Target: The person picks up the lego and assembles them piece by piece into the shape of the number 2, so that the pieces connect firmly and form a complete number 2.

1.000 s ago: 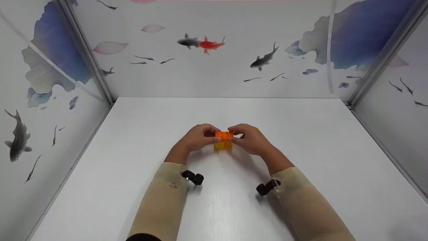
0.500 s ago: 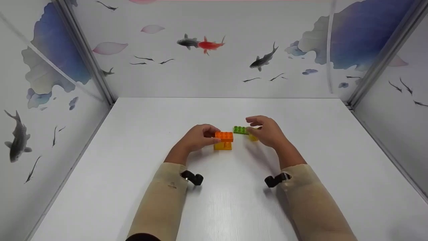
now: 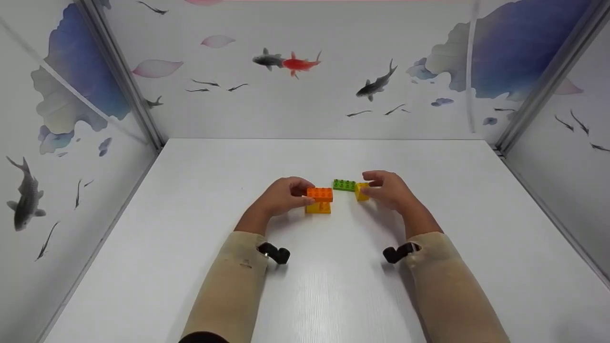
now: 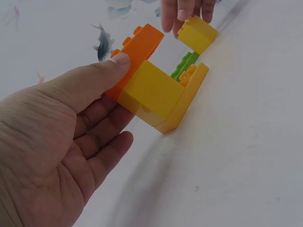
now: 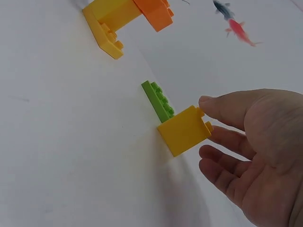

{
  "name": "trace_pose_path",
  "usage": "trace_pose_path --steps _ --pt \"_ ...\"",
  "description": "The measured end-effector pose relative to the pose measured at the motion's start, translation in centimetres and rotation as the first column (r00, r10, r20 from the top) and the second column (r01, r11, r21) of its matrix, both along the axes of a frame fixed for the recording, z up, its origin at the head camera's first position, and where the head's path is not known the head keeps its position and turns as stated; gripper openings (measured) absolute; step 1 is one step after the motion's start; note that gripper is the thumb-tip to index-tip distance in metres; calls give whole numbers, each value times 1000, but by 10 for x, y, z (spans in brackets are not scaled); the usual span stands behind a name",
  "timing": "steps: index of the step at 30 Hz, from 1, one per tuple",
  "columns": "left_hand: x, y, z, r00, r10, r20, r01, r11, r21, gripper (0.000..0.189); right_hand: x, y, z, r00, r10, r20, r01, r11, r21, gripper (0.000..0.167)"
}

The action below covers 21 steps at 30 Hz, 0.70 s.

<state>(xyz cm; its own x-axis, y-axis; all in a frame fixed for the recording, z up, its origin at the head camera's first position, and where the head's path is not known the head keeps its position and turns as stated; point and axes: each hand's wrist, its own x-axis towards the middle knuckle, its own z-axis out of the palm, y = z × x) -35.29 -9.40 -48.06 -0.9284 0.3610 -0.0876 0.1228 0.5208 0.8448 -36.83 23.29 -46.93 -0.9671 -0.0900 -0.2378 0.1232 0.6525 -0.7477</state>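
Note:
My left hand [image 3: 289, 196] grips an orange brick [image 4: 142, 45] between the thumb on its near side and fingers on the other. The orange brick sits on top of a yellow block [image 4: 154, 90], over a flat yellow-orange base brick [image 4: 187, 101]; the three form a C-shaped stack. My right hand [image 5: 265, 146] is at a yellow brick [image 5: 184, 132], its thumb tip and fingertips right by the studded end, fingers loosely bent and spread. A flat green brick [image 3: 344, 185] lies against the yellow brick's left side, studs up.
White table [image 3: 238, 162] under everything, with printed walls [image 3: 310, 105] behind it and at both sides. A black wrist mount [image 3: 275, 253] sticks out from the left sleeve, another black mount [image 3: 400, 253] from the right sleeve.
The right hand has let go of the orange brick and moved right to the yellow brick, uncovering the green brick. The left hand keeps its hold on the stack.

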Motion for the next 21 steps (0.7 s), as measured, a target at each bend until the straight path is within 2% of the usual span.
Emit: trace_pose_path --steps 4,15,21 --pt "0 -1 0 1000 -7 7 7 1000 18 35 -2 4 -4 998 -17 53 18 1000 -25 56" --pt "-1 -1 -3 1000 -12 17 12 1000 28 38 1 7 -6 998 -20 62 21 1000 -13 53" --pt "0 0 -1 1000 -4 22 3 1000 22 38 1 7 -2 999 -5 35 5 1000 3 51"
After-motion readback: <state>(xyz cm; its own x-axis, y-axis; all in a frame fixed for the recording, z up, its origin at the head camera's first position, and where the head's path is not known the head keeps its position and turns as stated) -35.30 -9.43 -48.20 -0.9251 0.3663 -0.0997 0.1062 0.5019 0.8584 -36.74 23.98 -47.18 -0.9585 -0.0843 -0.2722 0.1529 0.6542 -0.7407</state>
